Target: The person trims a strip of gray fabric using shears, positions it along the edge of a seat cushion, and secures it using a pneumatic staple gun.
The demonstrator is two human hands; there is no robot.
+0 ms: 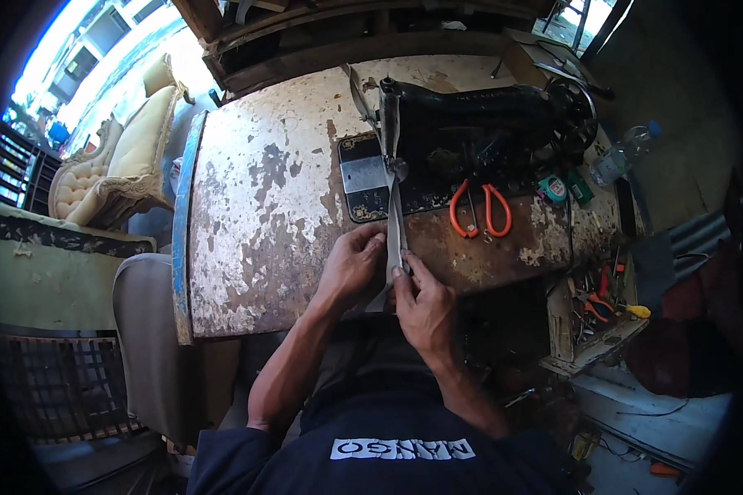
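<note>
A narrow grey fabric strip (395, 235) runs from under the needle area of a black sewing machine (462, 115) toward me, over the table's front edge. My right hand (425, 304) pinches its near part between thumb and fingers. To the left, my left hand (355, 266) is closed, its thumb and fingertips at the strip's left edge; its curled fingers partly hide the grip. More of the strip (359, 91) shows behind the machine's head. Orange-handled scissors (456, 219) lie right of the strip, partly on the machine's base.
The worn wooden table (256, 190) has peeling paint. At its right are a small teal round item (554, 190) and a plastic bottle (615, 161). An open drawer (590, 338) holds several tools. A tufted cream sofa (124, 153) stands far left.
</note>
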